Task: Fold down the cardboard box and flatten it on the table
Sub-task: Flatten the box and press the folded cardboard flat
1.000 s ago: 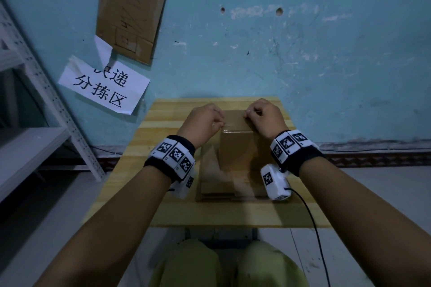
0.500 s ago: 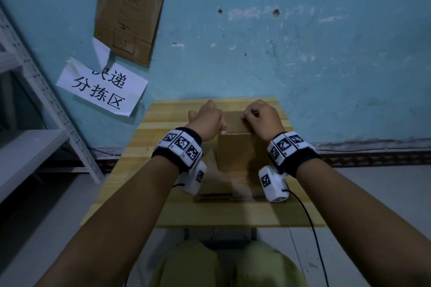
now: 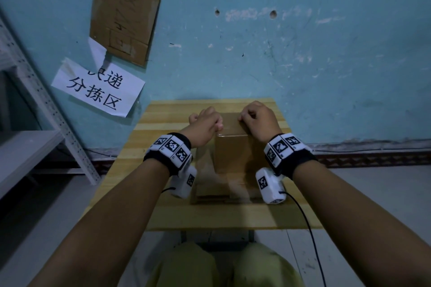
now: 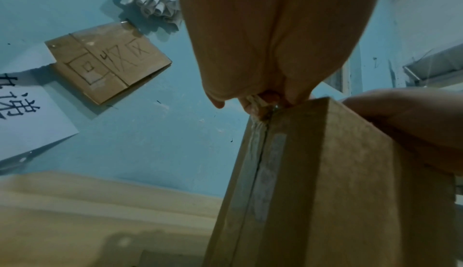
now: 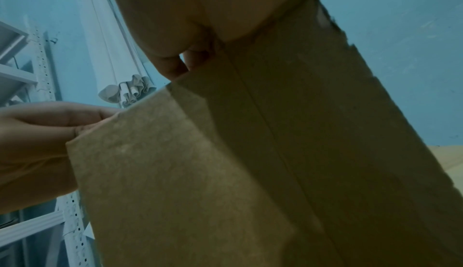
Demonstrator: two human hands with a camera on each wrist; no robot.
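A brown cardboard box (image 3: pixel 231 154) stands upright on the wooden table (image 3: pixel 163 128); I hold it at its top with both hands. My left hand (image 3: pixel 205 123) is at the box's top left corner. In the left wrist view its fingertips (image 4: pixel 253 103) pinch a crumpled bit of clear tape (image 4: pixel 258 124) at the upper end of the taped side seam of the box (image 4: pixel 338 182). My right hand (image 3: pixel 256 119) curls over the top right edge. The right wrist view shows the box's side (image 5: pixel 250 152) under that hand's fingers (image 5: pixel 175 65).
Flat cardboard (image 3: pixel 210 186) lies on the table under and in front of the box. A blue wall stands right behind the table, with a cardboard sign (image 3: pixel 123 16) and a paper sign (image 3: pixel 98 88). White metal shelving (image 3: pixel 35 105) stands at the left.
My left wrist has moved a little right, towards the box, and the hand has turned at the top corner. The right hand and the box have hardly moved.
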